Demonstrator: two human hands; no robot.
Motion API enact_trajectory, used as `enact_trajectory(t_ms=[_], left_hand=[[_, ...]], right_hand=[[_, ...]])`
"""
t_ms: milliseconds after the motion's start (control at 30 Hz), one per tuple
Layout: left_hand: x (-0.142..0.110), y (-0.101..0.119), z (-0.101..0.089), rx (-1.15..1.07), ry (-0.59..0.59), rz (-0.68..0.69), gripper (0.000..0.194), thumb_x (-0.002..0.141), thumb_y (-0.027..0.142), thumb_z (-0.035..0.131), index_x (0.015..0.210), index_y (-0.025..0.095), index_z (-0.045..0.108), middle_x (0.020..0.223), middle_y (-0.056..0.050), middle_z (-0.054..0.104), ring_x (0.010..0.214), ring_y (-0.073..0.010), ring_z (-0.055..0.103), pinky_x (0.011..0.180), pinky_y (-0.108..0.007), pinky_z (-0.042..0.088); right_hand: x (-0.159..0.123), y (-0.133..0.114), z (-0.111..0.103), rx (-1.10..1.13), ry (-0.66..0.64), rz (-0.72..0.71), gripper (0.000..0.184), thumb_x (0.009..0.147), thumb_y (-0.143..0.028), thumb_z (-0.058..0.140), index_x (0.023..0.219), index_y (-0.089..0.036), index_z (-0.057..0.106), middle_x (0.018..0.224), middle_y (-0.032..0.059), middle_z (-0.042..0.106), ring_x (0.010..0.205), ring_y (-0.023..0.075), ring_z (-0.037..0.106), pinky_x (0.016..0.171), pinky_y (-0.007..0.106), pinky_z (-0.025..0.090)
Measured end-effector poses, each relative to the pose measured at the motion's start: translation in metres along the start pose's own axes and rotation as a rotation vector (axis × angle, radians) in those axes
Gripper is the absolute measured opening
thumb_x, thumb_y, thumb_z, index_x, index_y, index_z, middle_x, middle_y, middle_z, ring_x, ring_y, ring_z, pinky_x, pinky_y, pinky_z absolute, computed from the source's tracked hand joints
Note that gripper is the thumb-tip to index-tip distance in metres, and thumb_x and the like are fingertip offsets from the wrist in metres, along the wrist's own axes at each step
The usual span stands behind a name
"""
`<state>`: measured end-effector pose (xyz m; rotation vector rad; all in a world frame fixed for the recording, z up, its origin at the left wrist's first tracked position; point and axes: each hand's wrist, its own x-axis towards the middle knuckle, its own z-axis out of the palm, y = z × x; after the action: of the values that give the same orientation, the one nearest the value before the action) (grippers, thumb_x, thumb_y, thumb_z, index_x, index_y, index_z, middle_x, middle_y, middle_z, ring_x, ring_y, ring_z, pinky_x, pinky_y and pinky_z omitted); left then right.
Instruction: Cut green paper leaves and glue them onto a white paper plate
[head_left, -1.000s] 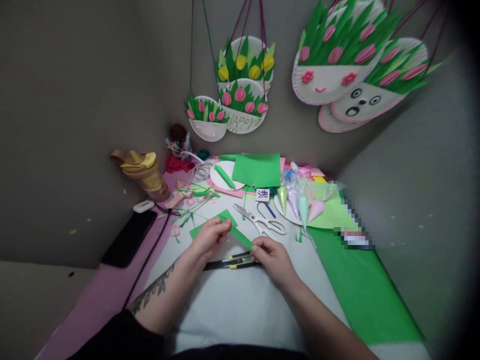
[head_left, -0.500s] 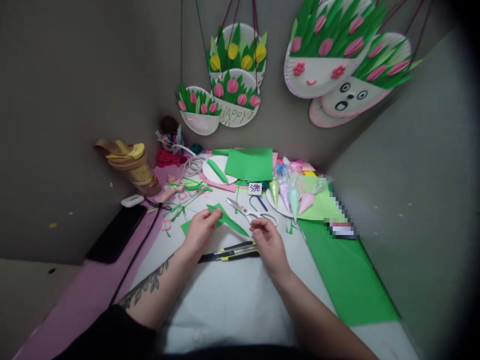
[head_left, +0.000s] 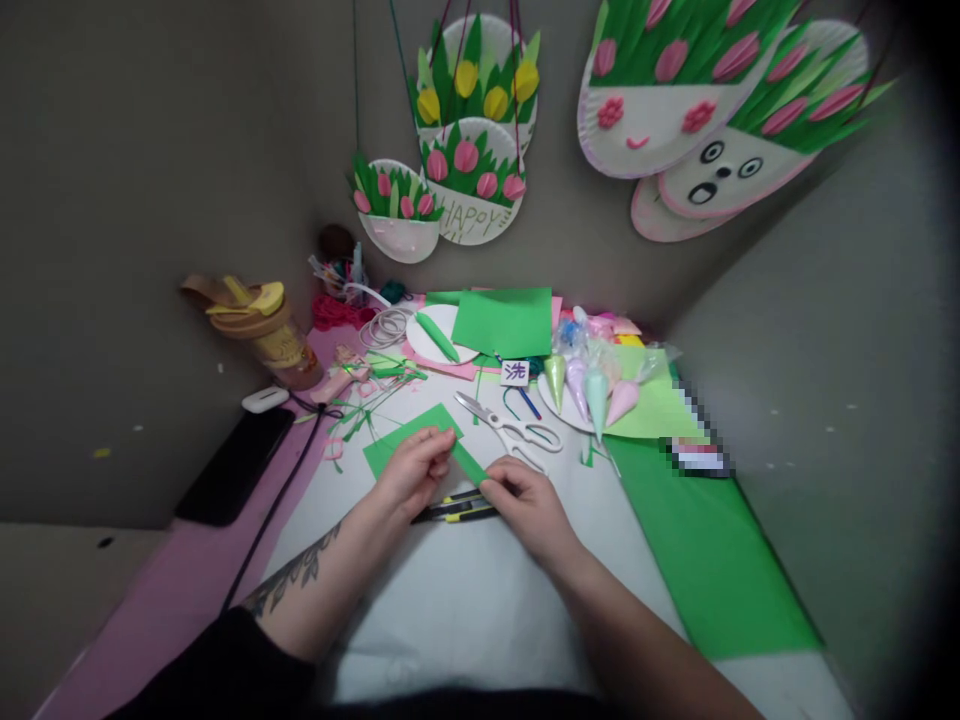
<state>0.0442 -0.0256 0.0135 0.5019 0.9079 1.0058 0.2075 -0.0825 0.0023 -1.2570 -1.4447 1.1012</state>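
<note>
A narrow green paper leaf (head_left: 470, 463) stretches between my two hands above the table. My left hand (head_left: 420, 464) is closed on its upper left end, and my right hand (head_left: 531, 503) pinches the lower right end. Below the hands lie black and yellow utility knives (head_left: 466, 508), partly covered by my fingers. White-handled scissors (head_left: 510, 430) rest just beyond my right hand, blades partly apart. Behind my left hand a flat piece of green paper (head_left: 390, 441) lies on the white table surface (head_left: 480, 610).
A white paper plate (head_left: 422, 346) with a green leaf stands at the back beside green sheets (head_left: 502, 322). Piping bags (head_left: 596, 397) lie back right. At left are a phone (head_left: 235, 467), a cup (head_left: 277, 345) and green scraps (head_left: 367, 415). Decorated plates (head_left: 480, 200) hang above.
My right hand has moved left and slightly down and now pinches the leaf's lower end. The leaf looks narrower and steeper. The view has shifted slightly.
</note>
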Motion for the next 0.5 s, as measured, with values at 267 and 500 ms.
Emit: enact_trajectory(t_ms=[267, 500], left_hand=[[0.012, 0.012, -0.01, -0.148, 0.066, -0.052, 0.042, 0.047, 0.022, 0.089, 0.061, 0.013, 0.051, 0.052, 0.009, 0.038, 0.043, 0.0001, 0.028, 0.036, -0.013, 0.015], [0.012, 0.03, -0.017, -0.085, 0.108, 0.193, 0.04, 0.055, 0.034, 0.086, 0.064, 0.014, 0.053, 0.058, 0.006, 0.043, 0.049, -0.0026, 0.036, 0.039, -0.014, 0.021]], right_hand=[[0.003, -0.004, -0.003, 0.053, 0.009, 0.031, 0.018, 0.079, -0.025, 0.061, 0.063, -0.02, 0.057, 0.068, -0.001, 0.052, 0.066, 0.0146, 0.05, 0.063, 0.027, 0.038], [0.004, 0.003, -0.003, 0.122, 0.128, 0.174, 0.021, 0.077, -0.031, 0.063, 0.061, -0.019, 0.056, 0.063, -0.0025, 0.048, 0.06, 0.0135, 0.044, 0.057, 0.025, 0.035]])
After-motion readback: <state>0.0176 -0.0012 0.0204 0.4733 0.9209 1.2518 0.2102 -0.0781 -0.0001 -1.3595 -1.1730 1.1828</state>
